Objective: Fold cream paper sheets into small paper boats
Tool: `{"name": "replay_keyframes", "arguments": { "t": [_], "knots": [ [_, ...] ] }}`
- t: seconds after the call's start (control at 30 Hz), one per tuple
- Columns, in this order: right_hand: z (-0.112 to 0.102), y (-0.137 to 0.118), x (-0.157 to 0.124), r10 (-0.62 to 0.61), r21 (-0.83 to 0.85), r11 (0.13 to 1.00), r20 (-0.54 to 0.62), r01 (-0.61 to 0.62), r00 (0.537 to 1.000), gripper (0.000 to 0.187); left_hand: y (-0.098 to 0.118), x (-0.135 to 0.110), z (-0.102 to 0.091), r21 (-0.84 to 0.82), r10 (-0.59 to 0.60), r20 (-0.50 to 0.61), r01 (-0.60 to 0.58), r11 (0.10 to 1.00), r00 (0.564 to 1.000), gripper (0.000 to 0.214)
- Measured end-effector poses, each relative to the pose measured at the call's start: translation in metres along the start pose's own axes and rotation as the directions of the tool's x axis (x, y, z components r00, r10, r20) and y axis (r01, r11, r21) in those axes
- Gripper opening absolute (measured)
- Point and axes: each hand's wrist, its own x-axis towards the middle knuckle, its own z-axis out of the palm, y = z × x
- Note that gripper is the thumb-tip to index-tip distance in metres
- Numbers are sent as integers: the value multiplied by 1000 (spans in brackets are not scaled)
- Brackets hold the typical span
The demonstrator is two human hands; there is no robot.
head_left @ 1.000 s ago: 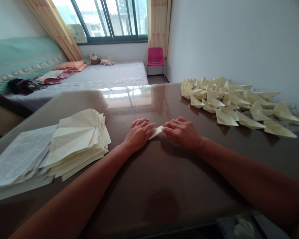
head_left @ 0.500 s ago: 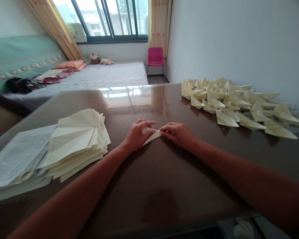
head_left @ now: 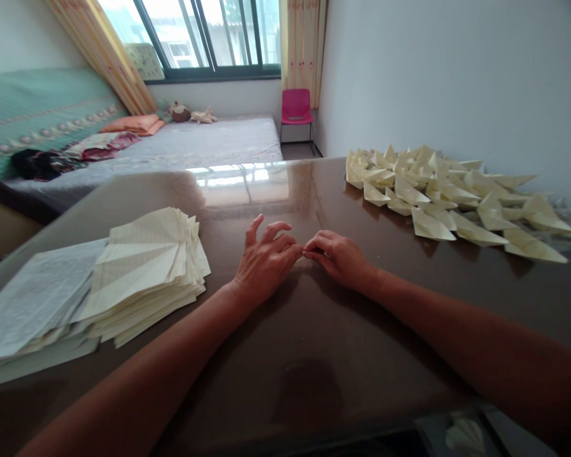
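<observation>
My left hand (head_left: 264, 263) and my right hand (head_left: 340, 257) meet fingertip to fingertip at the middle of the brown glossy table (head_left: 314, 355). Between them they hold a small folded cream paper, now almost wholly hidden under the fingers. The left hand's index finger and thumb are lifted and spread, while its other fingertips press at the meeting point. My right hand is curled, its fingers pinched together. A fanned stack of creased cream sheets (head_left: 147, 270) lies to the left of my left hand.
A heap of several folded cream paper boats (head_left: 447, 193) covers the table's far right by the white wall. Printed sheets (head_left: 33, 298) lie under the stack at the left edge. Beyond the table are a bed (head_left: 195, 143), a pink chair (head_left: 295, 108) and a window.
The folded paper, visible between my hands before, is now covered by them. My hands have drawn closer together and my left hand's index finger has lifted.
</observation>
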Motion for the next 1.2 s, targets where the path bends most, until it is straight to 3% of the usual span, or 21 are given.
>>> {"name": "replay_keyframes", "arguments": {
  "t": [0.23, 0.33, 0.43, 0.57, 0.63, 0.77, 0.83, 1.07, 1.2],
  "knots": [
    [-6, -1, 0, -94, -180, 977, 132, 117, 987, 30, 2, 2, -7, -73, -35, 121, 44, 996, 992, 20],
    [-6, 11, 1, -19, -108, 994, 97, 30, 995, 26, -8, -1, -3, -125, -152, 103, 164, 979, 983, 27],
    [-8, 28, 5, 88, 42, 995, 76, -92, 993, 24, -27, -6, 5, -289, -362, 125, 383, 878, 924, 51],
    [-10, 37, 8, 199, 159, 966, 56, -206, 978, 23, -48, -9, 12, -449, -574, 223, 606, 657, 788, 27],
    [-11, 35, 8, 215, 190, 956, 65, -223, 974, 24, -52, -9, 11, -468, -601, 223, 625, 625, 767, 27],
    [-10, 32, 7, 173, 246, 953, 42, -178, 984, 27, -49, -9, 9, -513, -603, 211, 613, 602, 769, 35],
    [-10, 32, 6, 153, 258, 954, 26, -154, 988, 27, -48, -9, 9, -600, -600, 264, 616, 511, 755, 35],
    [-9, 34, 7, 216, 265, 938, 64, -225, 974, 31, -45, -9, 11, -837, -631, 407, 546, 31, 661, 40],
    [-8, 34, 6, 238, 269, 933, 43, -240, 970, 31, -40, -8, 11, -841, -671, 460, 528, -120, 581, 46]
  ]
}}
